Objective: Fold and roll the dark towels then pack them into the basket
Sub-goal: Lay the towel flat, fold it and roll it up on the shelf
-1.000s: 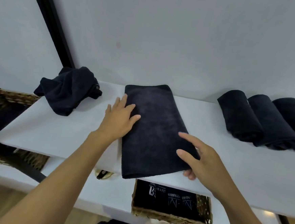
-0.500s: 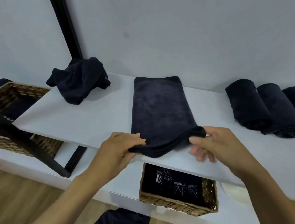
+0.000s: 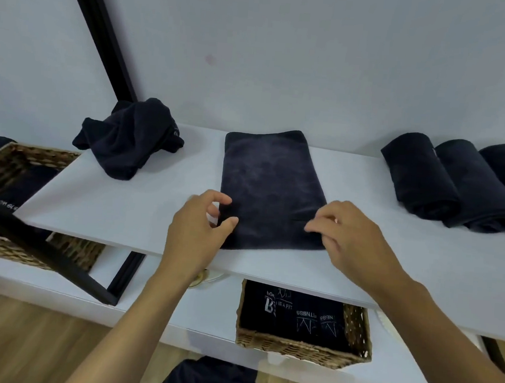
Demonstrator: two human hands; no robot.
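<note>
Head view: The folded dark towel [image 3: 269, 189] lies flat on the white shelf [image 3: 140, 212], between a crumpled towel [image 3: 128, 142] and a row of rolled towels [image 3: 445, 179]. Left hand [image 3: 200, 226]: curled fingers touch the near left edge. Right hand [image 3: 353, 238]: bent fingertips touch the near right edge. Whether either hand grips the towel cannot be determined. A wicker basket [image 3: 302, 351] holding packed towels [image 3: 293, 315] stands below the shelf.

Open on the white shelf [image 3: 159, 208] between crumpled towel [image 3: 128, 142], upper left, and folded towel [image 3: 269, 186] at centre. Open again right of centre, up to rolled towels [image 3: 445, 182] at right edge. Blocked upper left by black post [image 3: 105, 43].
</note>
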